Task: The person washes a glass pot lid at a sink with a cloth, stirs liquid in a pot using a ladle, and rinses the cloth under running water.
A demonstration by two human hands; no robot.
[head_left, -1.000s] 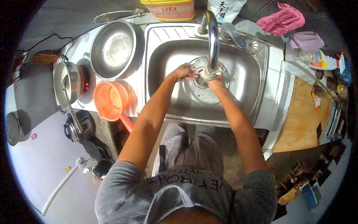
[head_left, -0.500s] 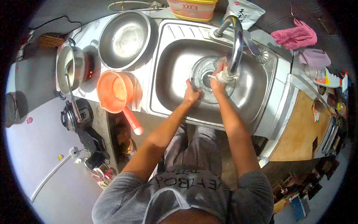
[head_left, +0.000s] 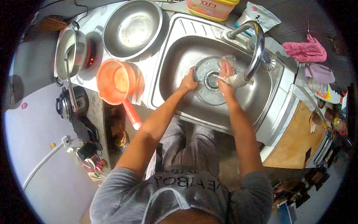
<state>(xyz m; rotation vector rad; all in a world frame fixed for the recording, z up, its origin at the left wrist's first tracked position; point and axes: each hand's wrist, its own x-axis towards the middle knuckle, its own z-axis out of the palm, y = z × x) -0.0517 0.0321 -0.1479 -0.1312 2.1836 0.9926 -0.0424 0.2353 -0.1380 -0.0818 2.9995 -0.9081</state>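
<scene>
A round, see-through glass lid (head_left: 209, 95) with a ring at its centre lies in the steel sink (head_left: 175, 61). My left hand (head_left: 189, 80) grips the lid's left edge, thumb and fingers closed around the rim. On the lid's right side rests my right hand (head_left: 226, 75), its fingers stretched out and pointing away from me. The chrome faucet (head_left: 258, 50) arches over the sink, and a pale wrapping (head_left: 240, 79) at its spout hangs just right of my right hand, partly covering it. Something clear and shiny by the right fingertips is too unclear to name.
Left of the sink stand a large steel pan (head_left: 133, 30), an orange dipper (head_left: 115, 82) and a pot (head_left: 70, 56) with a ladle. Behind it are a yellow-lidded tub (head_left: 210, 8) and a white bag (head_left: 258, 16). A pink cloth (head_left: 306, 49) hangs at the right.
The view has shifted, moving the sink rightward since the first frame. My left hand has moved from near the centre to the lid's left edge. My right hand is now less hidden by the faucet.
</scene>
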